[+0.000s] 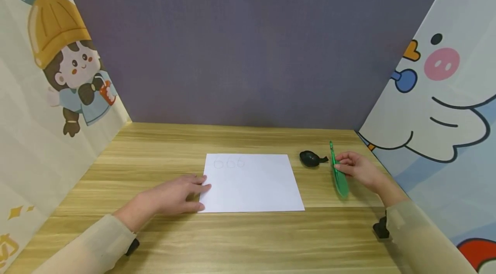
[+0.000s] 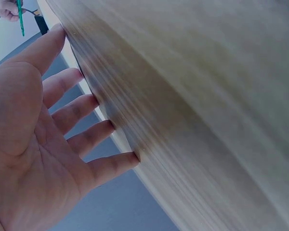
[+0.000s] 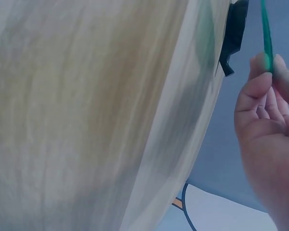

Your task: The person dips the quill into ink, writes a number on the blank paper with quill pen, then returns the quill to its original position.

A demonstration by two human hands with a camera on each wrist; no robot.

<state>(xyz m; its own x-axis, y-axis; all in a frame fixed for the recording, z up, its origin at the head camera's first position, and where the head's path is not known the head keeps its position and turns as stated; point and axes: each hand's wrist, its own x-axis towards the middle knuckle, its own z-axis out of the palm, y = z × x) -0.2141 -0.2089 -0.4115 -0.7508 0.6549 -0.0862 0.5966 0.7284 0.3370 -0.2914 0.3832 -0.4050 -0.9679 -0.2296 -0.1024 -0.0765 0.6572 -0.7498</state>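
A white sheet of paper (image 1: 252, 186) lies on the table, bearing a few faint pencil-like round marks near its upper left. My left hand (image 1: 179, 195) rests at the paper's left edge, fingers spread and fairly straight; in the left wrist view the fingertips (image 2: 113, 126) press down along the table. On the right, my right hand (image 1: 360, 171) pinches a slim green leaf-shaped thing (image 1: 341, 183) between thumb and fingers. Its thin pointed end is toward the back and its broad flat end toward me. The right wrist view shows it edge-on, above the table.
A small black rounded thing with a narrow flared tail (image 1: 310, 158) lies between the paper and the right hand. A grey panel (image 1: 240, 50) stands behind the wooden table (image 1: 248, 244). Cartoon-printed walls (image 1: 445, 115) flank both sides.
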